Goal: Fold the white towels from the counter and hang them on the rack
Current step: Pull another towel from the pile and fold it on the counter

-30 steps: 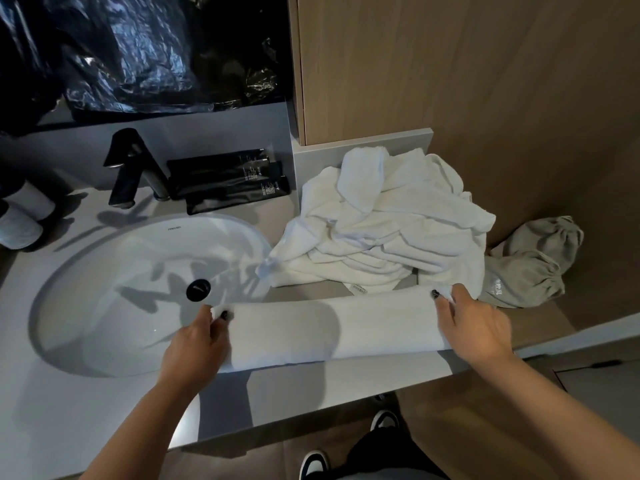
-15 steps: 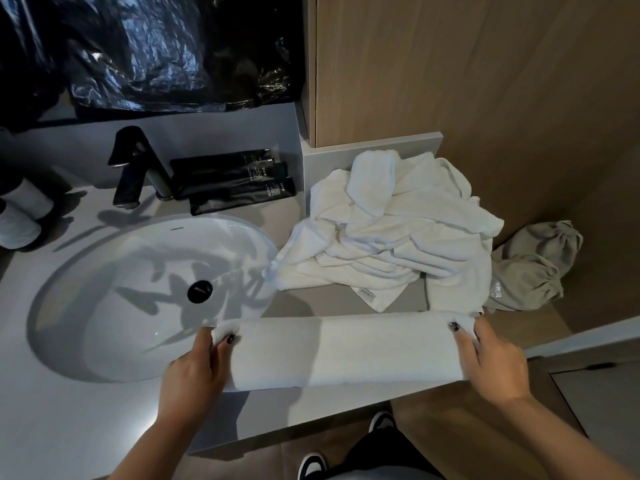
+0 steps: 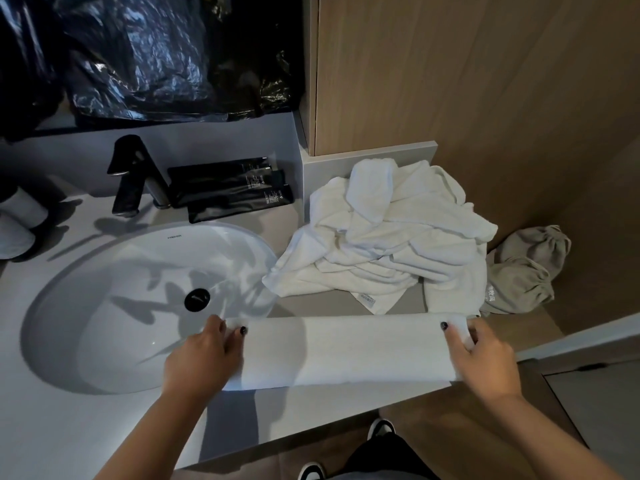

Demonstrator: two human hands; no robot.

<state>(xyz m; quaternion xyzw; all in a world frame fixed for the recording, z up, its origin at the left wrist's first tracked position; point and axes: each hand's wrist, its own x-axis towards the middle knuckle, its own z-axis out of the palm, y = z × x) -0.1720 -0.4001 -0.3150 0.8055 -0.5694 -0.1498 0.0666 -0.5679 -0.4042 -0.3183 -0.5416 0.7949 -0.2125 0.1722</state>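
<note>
A white towel [image 3: 341,351], folded into a long flat band, lies across the front of the table [image 3: 69,427], its left end overhanging the rim of the sink [image 3: 104,306]; the left hand [image 3: 202,358] pinches that left end, thumb on top and the fingers hidden beneath the cloth; the right hand [image 3: 485,358] grips the right end the same way, with a bunch of fabric showing between thumb and fingers. Just behind the band sits a loose heap of white towels [image 3: 388,233], piled against the wooden wall [image 3: 485,81]; how many it holds is hard to tell. A crumpled grey cloth [image 3: 523,271] lies to its right, partly tucked behind the heap. Behind the sink stand a black tap [image 3: 131,174] and dark tubes [image 3: 228,188], their labels too small to read; above them is crinkled black plastic [image 3: 138,53], cut off at the top edge.
</note>
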